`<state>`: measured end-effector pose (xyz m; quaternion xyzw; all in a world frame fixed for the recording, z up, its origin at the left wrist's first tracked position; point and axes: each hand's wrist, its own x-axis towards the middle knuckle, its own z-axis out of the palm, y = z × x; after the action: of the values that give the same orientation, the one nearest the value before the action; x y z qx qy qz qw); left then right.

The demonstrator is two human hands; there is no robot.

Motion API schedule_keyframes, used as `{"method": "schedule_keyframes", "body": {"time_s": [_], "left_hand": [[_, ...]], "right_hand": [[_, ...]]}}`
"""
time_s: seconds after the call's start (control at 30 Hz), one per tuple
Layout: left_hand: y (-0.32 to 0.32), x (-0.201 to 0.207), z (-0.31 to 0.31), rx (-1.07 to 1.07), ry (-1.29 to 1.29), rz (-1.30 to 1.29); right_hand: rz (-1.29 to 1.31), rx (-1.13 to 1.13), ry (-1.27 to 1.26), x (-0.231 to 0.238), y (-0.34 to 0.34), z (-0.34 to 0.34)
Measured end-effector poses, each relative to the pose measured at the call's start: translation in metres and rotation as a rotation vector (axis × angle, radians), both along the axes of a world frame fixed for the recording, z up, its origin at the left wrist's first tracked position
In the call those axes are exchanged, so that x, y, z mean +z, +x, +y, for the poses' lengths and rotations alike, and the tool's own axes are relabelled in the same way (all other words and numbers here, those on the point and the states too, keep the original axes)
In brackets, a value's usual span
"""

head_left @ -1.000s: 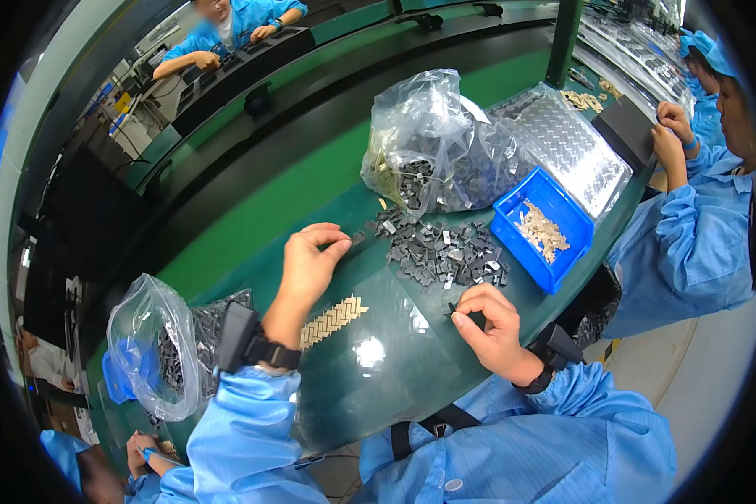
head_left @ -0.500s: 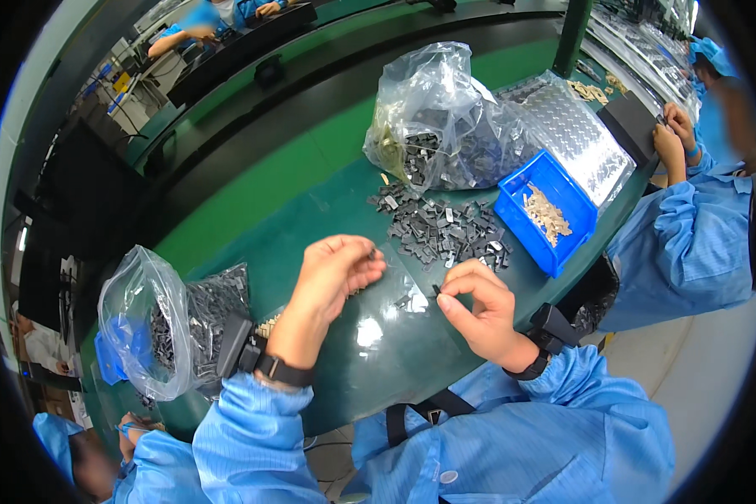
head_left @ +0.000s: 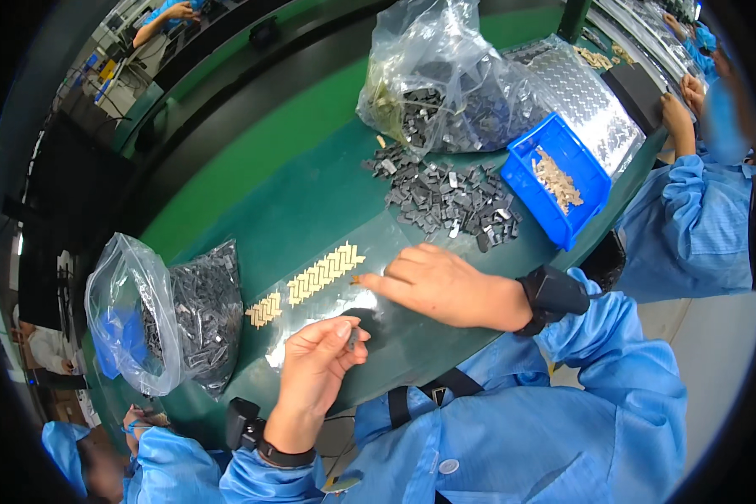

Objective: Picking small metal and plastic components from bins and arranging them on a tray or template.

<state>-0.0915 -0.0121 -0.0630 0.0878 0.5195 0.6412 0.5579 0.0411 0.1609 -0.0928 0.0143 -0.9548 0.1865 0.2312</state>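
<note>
My left hand (head_left: 321, 365) is closed in a pinch around a small dark grey plastic piece (head_left: 353, 338), low over the near side of the table. My right hand (head_left: 441, 290) reaches leftward, palm down, its index finger stretched out and the other fingers curled. A small tan piece (head_left: 355, 280) shows at that fingertip; the thumb is hidden beneath the hand. Just left of it, cream-coloured small pieces (head_left: 323, 273) lie in a neat slanted row, with a shorter group (head_left: 263, 311) further left. Beyond my right hand spreads a loose pile of dark grey pieces (head_left: 454, 197).
A blue bin (head_left: 569, 227) with tan pieces stands at the right. Behind the pile sits a large clear bag (head_left: 445, 84) of dark parts; another clear bag (head_left: 206, 328) is at the left. Co-workers sit on both sides, one sleeve (head_left: 676, 227) near the right edge.
My left hand has come down and nearer, uncovering the cream rows. My right hand has swung left toward them, and its dark piece no longer shows there. The view has shifted slightly.
</note>
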Motion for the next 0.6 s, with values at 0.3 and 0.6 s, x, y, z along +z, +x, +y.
{"method": "schedule_keyframes", "body": {"time_s": [0.3,0.6], "left_hand": [[0.003,-0.01,-0.009,0.094,-0.035,-0.078],[0.037,0.017,-0.016,0.133,0.309,-0.194]], "right_hand": [[0.09,-0.322,-0.019,0.015,0.019,0.031],[0.435,-0.003,-1.348,0.025,0.02,-0.056]]}}
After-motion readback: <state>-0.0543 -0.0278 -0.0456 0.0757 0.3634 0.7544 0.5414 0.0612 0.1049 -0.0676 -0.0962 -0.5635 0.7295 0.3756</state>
